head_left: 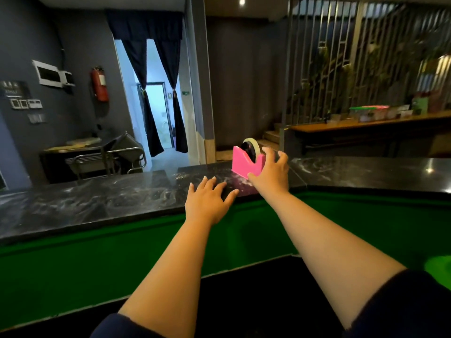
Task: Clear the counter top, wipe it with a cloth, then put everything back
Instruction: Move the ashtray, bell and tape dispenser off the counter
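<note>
A pink tape dispenser [245,163] with a roll of pale tape stands on the dark marble counter top [102,198], near its far edge at the corner. My right hand [271,172] is around the dispenser's right end, thumb at its base and fingers spread over the top. My left hand [210,198] lies flat on the counter's near edge, fingers apart, holding nothing. No cloth is in view.
Below the counter a green surface [122,254] runs across the front. The counter bends right at the corner [366,174]. Behind it stand a metal trolley [114,157], a curtained doorway [156,113] and a wooden shelf [366,125] with boxes.
</note>
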A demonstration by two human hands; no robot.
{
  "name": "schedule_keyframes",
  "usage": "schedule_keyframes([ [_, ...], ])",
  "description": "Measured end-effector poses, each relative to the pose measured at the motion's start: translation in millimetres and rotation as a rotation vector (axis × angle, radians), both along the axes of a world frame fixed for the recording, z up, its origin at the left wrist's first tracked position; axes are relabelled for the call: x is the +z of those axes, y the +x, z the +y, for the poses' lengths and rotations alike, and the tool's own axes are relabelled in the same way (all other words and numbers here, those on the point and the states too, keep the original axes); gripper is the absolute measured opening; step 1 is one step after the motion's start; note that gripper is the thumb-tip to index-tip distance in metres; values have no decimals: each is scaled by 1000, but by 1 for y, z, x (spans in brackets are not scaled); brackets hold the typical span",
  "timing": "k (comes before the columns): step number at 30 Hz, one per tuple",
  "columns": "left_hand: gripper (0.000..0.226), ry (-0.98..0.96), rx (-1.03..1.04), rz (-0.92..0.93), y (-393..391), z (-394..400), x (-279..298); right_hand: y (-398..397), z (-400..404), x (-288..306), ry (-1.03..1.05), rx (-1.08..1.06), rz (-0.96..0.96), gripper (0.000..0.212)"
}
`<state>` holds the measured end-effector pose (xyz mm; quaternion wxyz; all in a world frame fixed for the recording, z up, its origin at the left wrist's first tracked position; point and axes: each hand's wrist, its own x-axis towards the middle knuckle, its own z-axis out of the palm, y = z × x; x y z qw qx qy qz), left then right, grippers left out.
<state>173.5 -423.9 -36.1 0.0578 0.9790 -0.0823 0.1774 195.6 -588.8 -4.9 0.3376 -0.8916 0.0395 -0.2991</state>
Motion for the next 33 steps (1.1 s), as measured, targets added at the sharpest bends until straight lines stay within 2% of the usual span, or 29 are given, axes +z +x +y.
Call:
schedule_keyframes([
  [6, 71, 45, 34, -29, -2, 1, -4, 15, -1, -8, 43, 1, -9, 49],
  [9, 70, 42, 34, -19, -3, 1, -2, 15, -3, -5, 68, -2, -26, 44],
  [14, 72, 7, 4, 155, -5, 4, 12, -5, -1, -2, 80, 17, -43, 42],
  [16, 76, -106, -32, 239, -9, 10, 21, -20, 0, -1, 67, 43, -57, 42],
  [18, 85, -347, -70, 289, -17, 17, 27, -40, 4, 0, 84, 80, -72, 42],
  [20, 91, -598, -91, 265, -33, 21, 30, -64, 11, 1, 92, 119, -98, 43],
  [23, 95, -852, -76, 187, -62, 25, 38, -105, 25, 0, 108, 187, -138, 46],
  [29, 95, -1000, -91, 80, -144, 53, 39, -201, 62, -20, 128, 300, -180, 44],
  [33, 88, -1079, -47, 52, -211, 78, 12, -264, 93, -55, 149, 365, -172, 43],
])
